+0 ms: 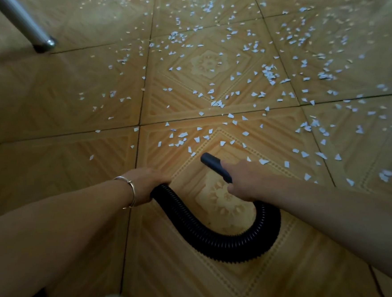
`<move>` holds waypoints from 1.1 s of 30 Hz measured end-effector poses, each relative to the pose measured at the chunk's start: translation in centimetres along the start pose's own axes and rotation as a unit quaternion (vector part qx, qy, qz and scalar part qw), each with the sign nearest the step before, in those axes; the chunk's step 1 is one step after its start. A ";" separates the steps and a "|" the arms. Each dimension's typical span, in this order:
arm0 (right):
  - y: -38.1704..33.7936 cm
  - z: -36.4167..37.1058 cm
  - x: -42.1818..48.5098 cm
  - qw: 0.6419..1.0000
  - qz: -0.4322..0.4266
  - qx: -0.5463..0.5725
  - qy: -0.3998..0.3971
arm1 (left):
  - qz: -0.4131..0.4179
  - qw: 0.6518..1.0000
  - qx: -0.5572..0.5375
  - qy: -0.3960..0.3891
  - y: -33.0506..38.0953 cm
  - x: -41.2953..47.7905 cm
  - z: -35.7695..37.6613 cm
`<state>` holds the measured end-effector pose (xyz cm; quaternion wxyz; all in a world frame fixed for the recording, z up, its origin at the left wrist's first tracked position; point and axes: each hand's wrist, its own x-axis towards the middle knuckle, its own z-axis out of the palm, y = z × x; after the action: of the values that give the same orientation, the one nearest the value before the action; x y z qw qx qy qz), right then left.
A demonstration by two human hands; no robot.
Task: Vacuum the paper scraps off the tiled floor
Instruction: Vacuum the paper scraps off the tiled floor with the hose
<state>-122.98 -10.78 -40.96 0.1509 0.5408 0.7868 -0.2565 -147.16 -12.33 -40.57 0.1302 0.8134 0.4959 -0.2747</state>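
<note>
A metal chair leg (27,28) stood at the far left (capped in black). A silver bangle (129,190) circled one wrist.

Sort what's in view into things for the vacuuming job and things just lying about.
For the job:
- vacuum nozzle, in the right hand
- corrugated hose, held by the left hand
- paper scraps
- tiled floor

Just there:
- metal furniture leg
- bangle
</note>
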 end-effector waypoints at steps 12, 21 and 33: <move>-5.9 -2.5 5.9 0.996 0.067 -0.059 0.018 | 0.071 0.990 -0.115 0.046 -8.2 -0.2 4.3; -8.0 -2.7 6.9 0.989 0.056 -0.139 -0.001 | 0.138 0.981 -0.131 0.036 -8.0 1.2 5.3; -10.6 -2.8 10.5 0.993 0.033 -0.111 0.002 | 0.096 0.980 -0.172 0.012 -10.8 -0.2 7.1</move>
<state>-136.55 -4.06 -41.52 0.2174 0.5466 0.7924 -0.1612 -158.98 -10.79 -45.55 0.2880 0.8261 0.4566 -0.1617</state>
